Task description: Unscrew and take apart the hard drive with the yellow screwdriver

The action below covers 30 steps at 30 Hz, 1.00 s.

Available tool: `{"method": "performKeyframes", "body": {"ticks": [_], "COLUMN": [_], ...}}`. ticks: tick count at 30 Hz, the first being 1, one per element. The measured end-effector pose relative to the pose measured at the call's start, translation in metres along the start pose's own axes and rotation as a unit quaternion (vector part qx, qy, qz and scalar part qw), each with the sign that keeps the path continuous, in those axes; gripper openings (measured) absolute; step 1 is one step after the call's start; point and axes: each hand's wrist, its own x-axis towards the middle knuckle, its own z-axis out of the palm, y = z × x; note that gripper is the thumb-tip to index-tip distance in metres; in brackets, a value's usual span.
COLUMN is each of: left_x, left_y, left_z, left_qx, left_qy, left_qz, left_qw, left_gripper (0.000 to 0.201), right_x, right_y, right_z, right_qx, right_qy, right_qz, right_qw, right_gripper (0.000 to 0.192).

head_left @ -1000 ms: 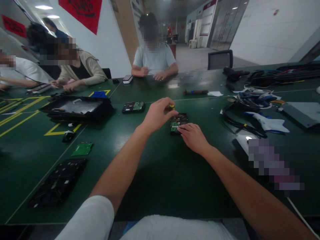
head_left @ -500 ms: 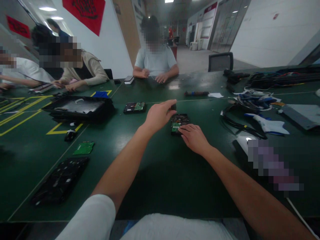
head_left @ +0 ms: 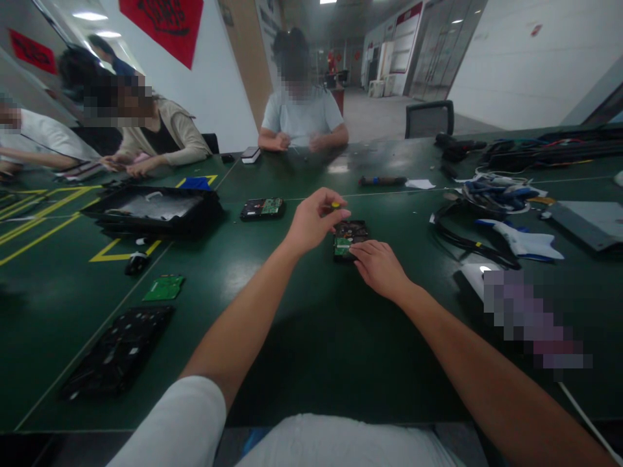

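In the middle of the table a hard drive [head_left: 357, 231] lies with its green circuit board [head_left: 342, 246] facing up. My right hand [head_left: 382, 269] rests at its near right side, fingers together and fingertips on the board, steadying it. Over the drive's far left corner, my left hand [head_left: 316, 220] is closed in a pinch on a small yellow-topped tool [head_left: 335, 205]. The fingers cover most of that tool, so its lower end is hidden. A second hard drive [head_left: 263, 209] lies farther off to the left, circuit board up.
At left lie a loose green circuit board [head_left: 164, 288], a black drive-like unit [head_left: 121, 350] and stacked black trays [head_left: 156, 211]. Cables [head_left: 496, 194], a glove [head_left: 525, 242] and a grey metal box [head_left: 588, 224] are at right. A co-worker [head_left: 302, 120] sits opposite.
The left hand's fingers have drawn in to a tighter pinch, and the yellow top now shows between them. My right hand stays on the drive.
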Motion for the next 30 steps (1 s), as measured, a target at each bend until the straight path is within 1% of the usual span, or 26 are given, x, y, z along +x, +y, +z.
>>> {"method": "performKeyframes", "body": {"ticks": [2, 5, 7, 10, 15, 20, 24, 26, 30], "left_x": [0.000, 0.000, -0.001, -0.001, 0.000, -0.005, -0.007, -0.006, -0.004], "left_y": [-0.001, 0.001, 0.004, 0.006, -0.001, -0.007, -0.008, -0.009, -0.012], "left_z": [-0.001, -0.004, -0.007, -0.012, -0.013, -0.002, 0.002, 0.002, 0.002], "left_qx": [0.041, 0.148, 0.201, 0.244, 0.299, 0.297, 0.270, 0.244, 0.176], "left_qy": [0.024, 0.052, 0.044, 0.027, 0.021, 0.058, 0.062, 0.061, 0.067], "left_qz": [0.020, 0.071, 0.095, 0.125, 0.149, 0.157, 0.125, 0.115, 0.082], "left_qw": [0.999, 0.985, 0.974, 0.961, 0.942, 0.940, 0.953, 0.961, 0.979], "left_gripper": [0.017, 0.012, 0.015, 0.023, 0.027, 0.032, 0.044, 0.043, 0.032], "right_x": [0.000, -0.001, -0.001, -0.001, -0.001, -0.001, -0.001, -0.001, -0.001], "right_y": [0.001, 0.004, 0.005, 0.006, 0.004, 0.004, 0.004, 0.004, 0.005], "right_z": [0.000, 0.001, 0.001, 0.001, 0.001, 0.001, 0.002, 0.002, 0.003], "right_qx": [-0.002, 0.002, 0.007, 0.007, 0.003, 0.001, -0.001, 0.001, 0.002], "right_qy": [0.002, 0.007, 0.007, 0.004, 0.005, 0.008, 0.008, 0.009, 0.012], "right_qz": [0.001, 0.005, 0.007, 0.005, 0.009, 0.008, 0.006, 0.004, 0.001], "right_qw": [1.000, 1.000, 1.000, 1.000, 1.000, 1.000, 1.000, 1.000, 1.000], "right_gripper": [0.037, 0.037, 0.038, 0.038, 0.037, 0.037, 0.037, 0.037, 0.037]}}
